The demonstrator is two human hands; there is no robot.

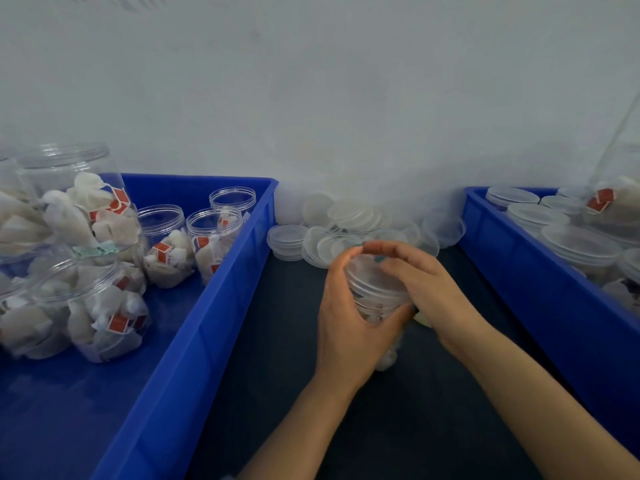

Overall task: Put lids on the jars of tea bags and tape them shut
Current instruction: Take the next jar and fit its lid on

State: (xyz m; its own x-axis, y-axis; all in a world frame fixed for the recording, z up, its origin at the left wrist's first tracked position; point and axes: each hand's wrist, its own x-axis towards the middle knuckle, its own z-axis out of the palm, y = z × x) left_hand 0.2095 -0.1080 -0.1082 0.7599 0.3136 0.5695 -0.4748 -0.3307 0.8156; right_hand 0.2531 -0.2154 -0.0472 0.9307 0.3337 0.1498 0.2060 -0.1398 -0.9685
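Between the two blue bins, in the head view, the jar stood roughly upright on the dark worktop, its long axis running from base up to mouth, with tea bags faintly visible low inside. The left hand wrapped the body from the left, its grip closed round the clear wall with the thumb across the near side. The right hand came over from the right, fingers arched across the lid to its far rim, the grip curled onto it. A small teal speck showed under those fingertips; whether it was tape could not be told.

The lid lay directly beneath the right grip and above the left, so any pressing or sealing would likely act straight down the jar's axis while the left hand steadied it. Loose lids were heaped just behind the jar against the wall. The left bin held open jars; the right bin held lidded ones.
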